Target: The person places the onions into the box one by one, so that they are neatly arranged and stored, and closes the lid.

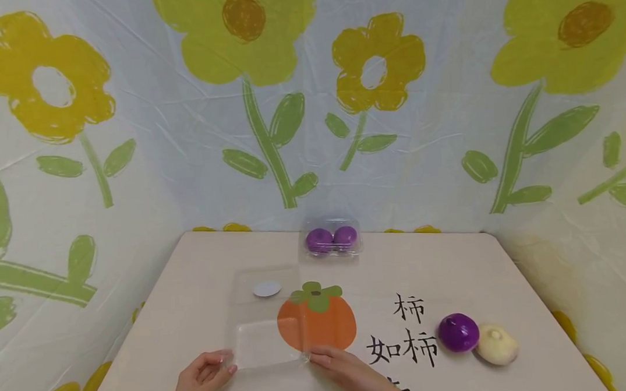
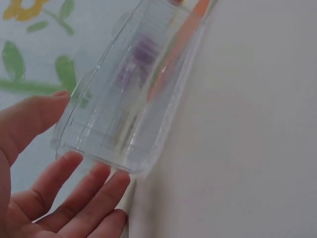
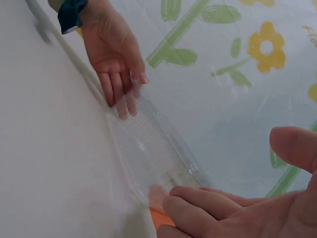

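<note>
A clear plastic clamshell box (image 1: 267, 343) lies unfolded left of the table's middle, a white oval label (image 1: 267, 288) showing at its far half. At its near left corner is my left hand (image 1: 201, 380); in the left wrist view the thumb lies at the rim and the loosely bent fingertips (image 2: 99, 171) are at the end wall. My right hand (image 1: 352, 373) reaches the near right corner with extended fingers (image 3: 193, 210), the thumb held apart from them. Through the clear plastic, nothing shows inside the box.
Toward the back stands another clear box (image 1: 331, 222) holding two purple onions (image 1: 319, 241). A purple onion (image 1: 458, 332) and a pale round vegetable (image 1: 498, 345) lie side by side at the right. A printed orange persimmon (image 1: 329, 323) and black characters mark the tabletop (image 1: 192, 306).
</note>
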The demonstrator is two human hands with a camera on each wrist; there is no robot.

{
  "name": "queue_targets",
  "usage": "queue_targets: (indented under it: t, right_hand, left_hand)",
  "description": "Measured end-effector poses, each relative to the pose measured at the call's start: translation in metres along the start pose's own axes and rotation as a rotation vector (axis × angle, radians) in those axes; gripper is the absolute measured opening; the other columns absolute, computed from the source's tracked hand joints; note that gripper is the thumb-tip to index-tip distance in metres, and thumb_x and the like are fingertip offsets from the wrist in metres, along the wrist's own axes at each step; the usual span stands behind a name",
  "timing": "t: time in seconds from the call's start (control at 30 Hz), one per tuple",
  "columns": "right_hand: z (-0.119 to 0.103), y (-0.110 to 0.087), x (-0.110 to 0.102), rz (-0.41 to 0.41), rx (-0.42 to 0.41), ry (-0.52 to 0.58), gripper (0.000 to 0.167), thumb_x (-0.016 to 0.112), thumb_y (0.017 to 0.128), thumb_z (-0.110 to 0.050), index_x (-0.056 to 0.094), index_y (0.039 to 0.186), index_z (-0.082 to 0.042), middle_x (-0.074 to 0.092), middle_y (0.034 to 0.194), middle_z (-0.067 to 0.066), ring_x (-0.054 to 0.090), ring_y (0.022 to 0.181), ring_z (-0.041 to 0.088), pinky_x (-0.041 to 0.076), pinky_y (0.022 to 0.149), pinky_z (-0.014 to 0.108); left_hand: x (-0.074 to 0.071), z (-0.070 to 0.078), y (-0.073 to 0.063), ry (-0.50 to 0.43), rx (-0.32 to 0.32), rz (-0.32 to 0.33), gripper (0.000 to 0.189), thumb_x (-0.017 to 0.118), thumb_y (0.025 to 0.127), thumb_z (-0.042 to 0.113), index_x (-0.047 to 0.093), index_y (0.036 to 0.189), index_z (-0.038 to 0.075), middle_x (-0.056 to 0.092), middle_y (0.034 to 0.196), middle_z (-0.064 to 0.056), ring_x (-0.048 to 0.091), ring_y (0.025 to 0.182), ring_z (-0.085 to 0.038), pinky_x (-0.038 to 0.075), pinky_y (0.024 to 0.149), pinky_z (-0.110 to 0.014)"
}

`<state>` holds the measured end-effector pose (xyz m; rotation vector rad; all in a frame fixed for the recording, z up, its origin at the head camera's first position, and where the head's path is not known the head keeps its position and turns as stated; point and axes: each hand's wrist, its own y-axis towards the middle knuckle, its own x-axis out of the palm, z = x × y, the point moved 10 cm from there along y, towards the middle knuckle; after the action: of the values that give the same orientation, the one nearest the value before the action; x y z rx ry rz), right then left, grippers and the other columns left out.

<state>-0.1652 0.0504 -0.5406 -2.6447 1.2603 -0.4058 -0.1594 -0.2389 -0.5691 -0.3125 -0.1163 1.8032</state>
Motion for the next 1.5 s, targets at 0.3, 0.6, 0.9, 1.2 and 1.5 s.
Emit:
queue_targets:
  t: [0.3,0.6,0.9,1.2,1.5]
  right_hand:
    - [0.013,-0.044,-0.036,0.056,0.077,0.071,0.062,0.045,0.103,-0.047,0.043,0.148,-0.004,0.037,0.155,0.018,0.026,0.144,0.044,0.030,0.111,0.063]
    - [0.024,-0.083,-0.060,-0.032,0.006,0.126,0.072,0.025,0.108,-0.045,0.014,0.152,0.010,0.025,0.157,0.025,0.027,0.145,0.037,0.040,0.109,0.048]
    - [0.025,-0.094,-0.079,-0.027,-0.006,0.196,0.075,0.024,0.108,-0.046,0.001,0.152,0.011,0.016,0.158,0.025,0.029,0.146,0.025,0.034,0.113,0.046]
    - [0.023,-0.088,-0.086,0.056,0.003,0.137,0.073,0.026,0.108,-0.045,0.006,0.154,0.009,0.018,0.158,0.026,0.025,0.146,0.035,0.027,0.115,0.052]
    - [0.017,-0.085,-0.087,0.017,-0.049,0.146,0.067,0.027,0.109,-0.038,0.006,0.154,0.007,0.019,0.158,0.024,0.027,0.146,0.027,0.026,0.116,0.049]
  left_hand:
    - [0.061,-0.001,-0.014,0.047,0.022,-0.073,0.040,0.086,0.077,0.022,0.062,0.100,0.001,0.066,0.120,-0.012,0.060,0.118,-0.031,0.053,0.096,-0.030]
    - [0.116,0.014,-0.021,0.007,0.194,-0.251,0.032,0.082,0.082,0.016,0.061,0.098,-0.001,0.064,0.119,-0.014,0.062,0.113,-0.020,0.047,0.095,-0.015]
    - [0.144,0.025,-0.018,-0.021,0.304,-0.284,0.031,0.083,0.080,0.015,0.061,0.096,0.002,0.064,0.114,-0.013,0.061,0.109,-0.017,0.047,0.099,-0.020]
    - [0.146,0.019,-0.004,0.003,0.361,-0.248,0.031,0.083,0.080,0.018,0.062,0.100,0.007,0.066,0.114,-0.008,0.063,0.107,-0.017,0.049,0.098,-0.024]
    - [0.146,0.020,0.003,-0.007,0.424,-0.234,0.029,0.084,0.080,0.021,0.065,0.101,0.016,0.067,0.112,0.003,0.062,0.106,-0.017,0.048,0.099,-0.026]
